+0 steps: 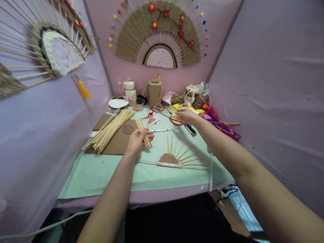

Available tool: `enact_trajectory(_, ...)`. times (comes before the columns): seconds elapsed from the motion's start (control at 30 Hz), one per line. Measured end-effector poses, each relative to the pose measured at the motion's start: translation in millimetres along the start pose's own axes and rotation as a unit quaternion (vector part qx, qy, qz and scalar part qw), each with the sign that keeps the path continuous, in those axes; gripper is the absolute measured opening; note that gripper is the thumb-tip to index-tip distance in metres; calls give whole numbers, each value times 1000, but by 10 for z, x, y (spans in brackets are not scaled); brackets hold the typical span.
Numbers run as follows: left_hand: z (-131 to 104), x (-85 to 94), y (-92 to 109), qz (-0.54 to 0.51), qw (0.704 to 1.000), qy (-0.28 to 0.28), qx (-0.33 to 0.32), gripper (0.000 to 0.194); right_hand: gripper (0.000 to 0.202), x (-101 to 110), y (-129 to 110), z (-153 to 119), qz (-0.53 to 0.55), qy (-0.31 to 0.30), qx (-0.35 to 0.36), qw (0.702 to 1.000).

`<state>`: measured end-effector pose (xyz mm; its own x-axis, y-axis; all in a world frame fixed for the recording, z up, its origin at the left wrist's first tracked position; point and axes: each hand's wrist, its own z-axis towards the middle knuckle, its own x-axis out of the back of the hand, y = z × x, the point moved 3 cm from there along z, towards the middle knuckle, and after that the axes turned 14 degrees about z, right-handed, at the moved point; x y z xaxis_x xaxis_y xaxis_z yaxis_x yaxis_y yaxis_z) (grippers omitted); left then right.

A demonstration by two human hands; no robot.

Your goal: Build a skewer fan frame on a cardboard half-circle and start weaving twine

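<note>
My left hand [138, 140] grips a small bundle of thin bamboo sticks [143, 132], tilted above the table. Further back, my right hand [186, 115] is at the scissors [176, 122] with orange and yellow handles, fingers stretched over the near loop; whether they touch it I cannot tell. In front of my hands lies a half-round cardboard piece [168, 158] with a pink-and-white edge, sticks fanning out from it. A white pen [162, 130] lies between my hands. Behind it is a smaller cardboard piece [152, 120] with a patterned rim.
A large bundle of sticks [115, 126] rests on brown cardboard [115, 145] at left. Along the back stand a white bottle [130, 90], a clear bowl [138, 105] and a twine roll [155, 92]. Coloured pipe cleaners [225, 130] lie right. A finished fan [131, 37] hangs behind.
</note>
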<state>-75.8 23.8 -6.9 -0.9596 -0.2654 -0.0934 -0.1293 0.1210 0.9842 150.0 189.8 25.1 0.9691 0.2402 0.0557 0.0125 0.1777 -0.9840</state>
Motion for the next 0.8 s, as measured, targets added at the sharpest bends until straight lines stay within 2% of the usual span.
enact_trajectory(0.07,-16,-31,-13,23,999,-29,9,21,20,53,-59,-327,17,-28,-44,999)
enact_trajectory(0.13,-11,-44,-11,54,997,-46,16,22,25,112,-152,-712,48,-59,-74,994)
enact_trajectory(0.2,22,-42,31,114,993,-40,9,19,32,196,-249,-1110,45,-85,-74,993)
enact_trajectory(0.27,81,-60,127,224,973,-29,-38,12,35,317,-308,-1480,2,-84,-62,995)
enact_trajectory(0.33,157,-142,230,372,920,-39,-114,8,36,450,-314,-1796,-40,-64,-61,995)
enact_trajectory(0.4,255,-291,265,505,844,-71,-163,13,37,570,-288,-2049,-56,-43,-64,995)
enact_trajectory(0.43,316,-377,252,553,811,-90,-169,15,37,625,-272,-2154,-60,-30,-64,996)
enact_trajectory(0.47,386,-461,230,575,795,-98,-166,18,36,677,-256,-2245,-63,-14,-63,996)
enact_trajectory(0.63,741,-788,194,609,770,-65,-181,25,30,932,-181,-2559,-73,85,-62,992)
enact_trajectory(0.73,825,-830,253,628,752,-55,-193,21,26,1065,-133,-2672,-68,137,-63,986)
enact_trajectory(0.8,788,-796,265,648,736,-67,-186,21,25,1118,-105,-2721,-77,149,-63,984)
